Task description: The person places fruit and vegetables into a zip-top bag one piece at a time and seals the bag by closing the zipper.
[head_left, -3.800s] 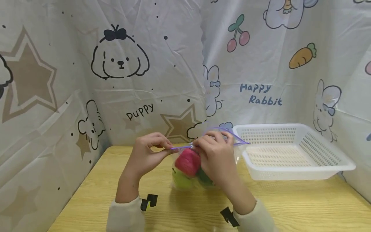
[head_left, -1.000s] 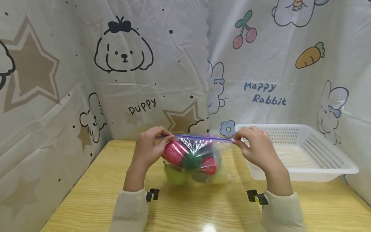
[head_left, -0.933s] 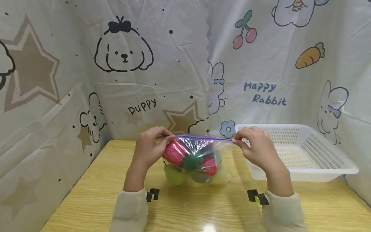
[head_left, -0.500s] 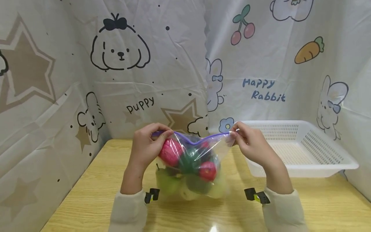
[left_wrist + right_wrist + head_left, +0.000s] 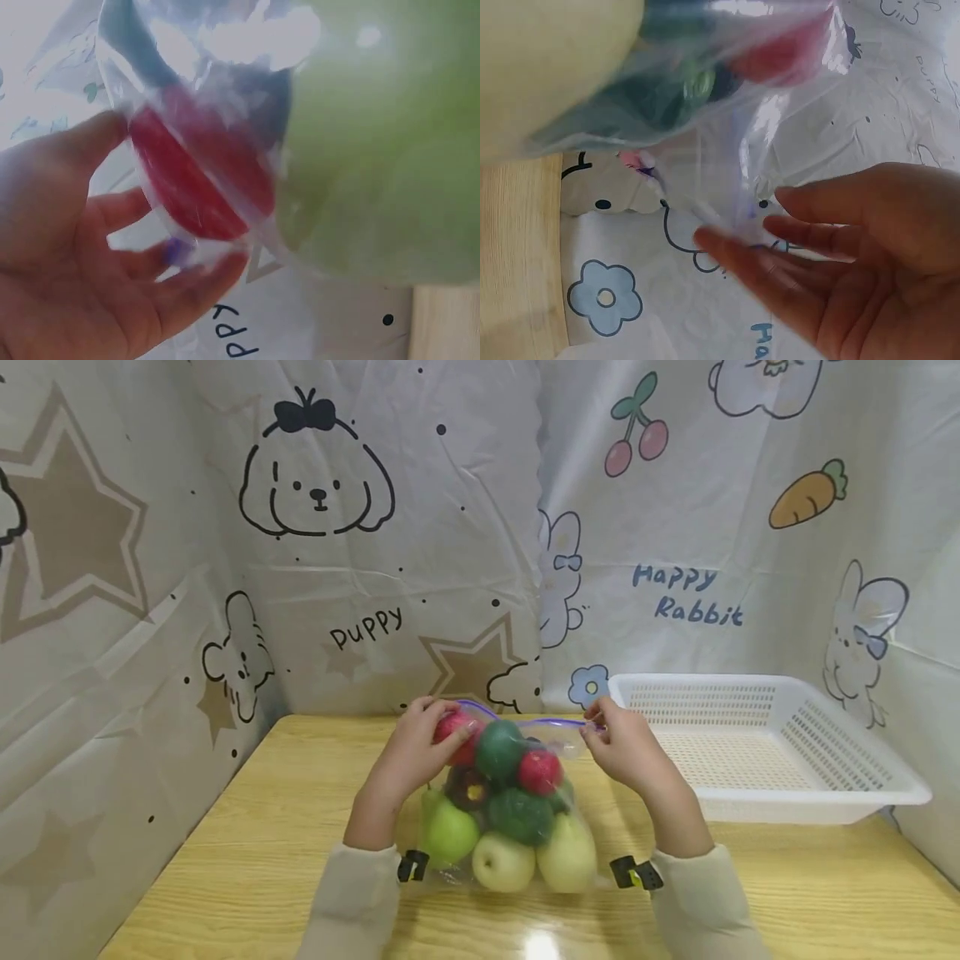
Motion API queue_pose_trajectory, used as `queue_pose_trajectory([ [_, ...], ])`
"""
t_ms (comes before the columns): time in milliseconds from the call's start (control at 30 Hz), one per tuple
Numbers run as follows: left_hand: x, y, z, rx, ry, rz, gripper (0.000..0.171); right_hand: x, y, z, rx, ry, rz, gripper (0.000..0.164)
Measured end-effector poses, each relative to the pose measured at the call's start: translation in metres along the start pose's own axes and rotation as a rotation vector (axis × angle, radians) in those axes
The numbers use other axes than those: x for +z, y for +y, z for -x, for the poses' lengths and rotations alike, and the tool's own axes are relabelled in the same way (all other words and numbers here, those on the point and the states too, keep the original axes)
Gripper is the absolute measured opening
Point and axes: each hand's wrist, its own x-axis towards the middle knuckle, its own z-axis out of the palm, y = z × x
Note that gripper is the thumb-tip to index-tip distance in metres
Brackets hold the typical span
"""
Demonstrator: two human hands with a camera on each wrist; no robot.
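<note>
A clear zip bag with a purple zip strip stands on the table, packed with fruit. Inside show a green pear, a pale round fruit, a pale pear, dark green pieces and a red fruit. My left hand holds the bag's upper left corner, thumb in front of another red fruit and fingers behind. At the upper right end of the strip is my right hand; in the right wrist view its thumb and fingers stand apart beside the clear film.
A white perforated basket stands at the right back of the wooden table. Behind the table hangs a cloth printed with cartoon animals, reaching round both sides.
Earlier the right hand was along the zip strip, then both hands pinched its ends. Now the bag sits more upright with its fruit showing, and the right hand's fingers have parted.
</note>
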Motion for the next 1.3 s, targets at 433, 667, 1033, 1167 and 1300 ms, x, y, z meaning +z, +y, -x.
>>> queue_pose_trajectory([
  [433,0.022,0.011,-0.001,0.125,-0.143,-0.158,0.063,0.036,-0.016,-0.006,-0.257,-0.213,0.132,0.052],
  [667,0.026,0.006,0.002,-0.117,-0.173,-0.352,0.065,0.074,-0.018,-0.009,-0.241,-0.31,0.162,0.066],
  [1033,0.031,-0.005,0.0,-0.057,-0.281,-0.245,0.066,0.057,-0.028,0.003,-0.099,-0.431,0.139,0.066],
  [1167,0.026,-0.001,0.0,0.011,-0.296,-0.247,0.061,0.05,-0.034,0.001,-0.088,-0.44,0.185,0.054],
  [1300,0.024,0.002,0.001,0.024,-0.338,-0.236,0.061,0.048,-0.036,-0.004,-0.093,-0.372,0.27,0.035],
])
